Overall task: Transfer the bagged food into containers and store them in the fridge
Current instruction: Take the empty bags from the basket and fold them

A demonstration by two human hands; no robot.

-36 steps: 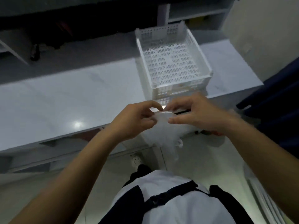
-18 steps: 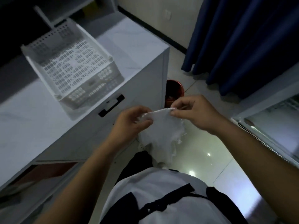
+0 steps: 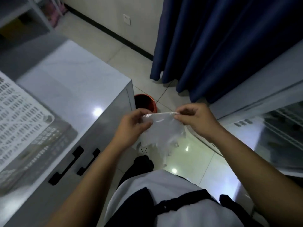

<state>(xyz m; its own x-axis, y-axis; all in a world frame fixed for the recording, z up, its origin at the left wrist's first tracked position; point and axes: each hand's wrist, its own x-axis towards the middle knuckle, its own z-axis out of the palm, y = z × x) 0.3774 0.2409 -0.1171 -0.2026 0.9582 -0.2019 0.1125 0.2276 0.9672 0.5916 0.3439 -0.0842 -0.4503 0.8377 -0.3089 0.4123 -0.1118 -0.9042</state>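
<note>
View's swung right, basket (image 3: 24, 125) sliding off left. Left hand (image 3: 131, 126) and right hand (image 3: 196, 120) both pinch the empty plastic bag (image 3: 162, 128), stretched crosswise between them; red bin (image 3: 145, 102) sits just beyond, I'd drop there.

both forearms reach forward, left hand (image 3: 131, 124) and right hand (image 3: 195, 119) apparently pinching with curled fingers.

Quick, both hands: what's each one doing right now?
Left hand: pinching the clear plastic bag at its top edge.
Right hand: pinching the same bag's top edge.
</note>
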